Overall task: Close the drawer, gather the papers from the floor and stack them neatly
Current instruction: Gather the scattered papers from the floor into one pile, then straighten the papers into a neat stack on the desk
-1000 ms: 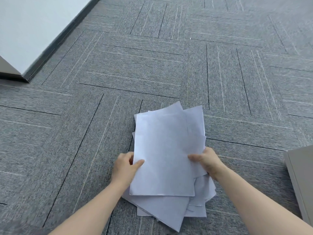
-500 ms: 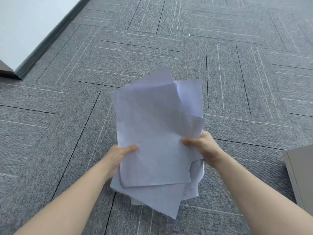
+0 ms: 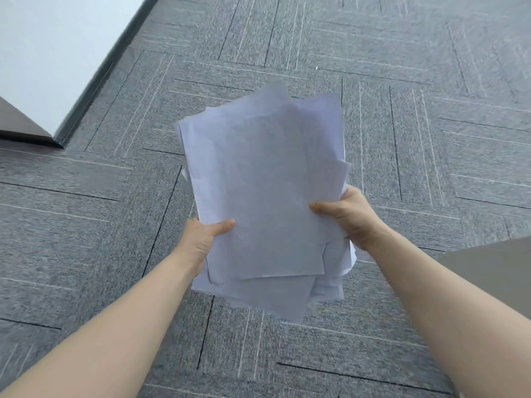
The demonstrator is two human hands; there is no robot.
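A loose, uneven bundle of white papers [image 3: 264,182] hangs in the air above the grey carpet, its sheets fanned out with corners sticking past each other. My left hand [image 3: 201,239] grips its lower left edge with the thumb on top. On the right edge, my right hand [image 3: 349,215] pinches the sheets the same way. No drawer front is visible; a grey cabinet corner [image 3: 494,271] shows at the right edge.
Grey carpet tiles [image 3: 402,139] cover the floor all around. A white wall with a dark skirting board [image 3: 94,90] runs along the upper left, with a grey wedge-shaped panel [image 3: 20,122] at its foot.
Both hands have lifted the paper bundle off the carpet and raised it higher, tilting its top edge up and away. The camera has risen with it.
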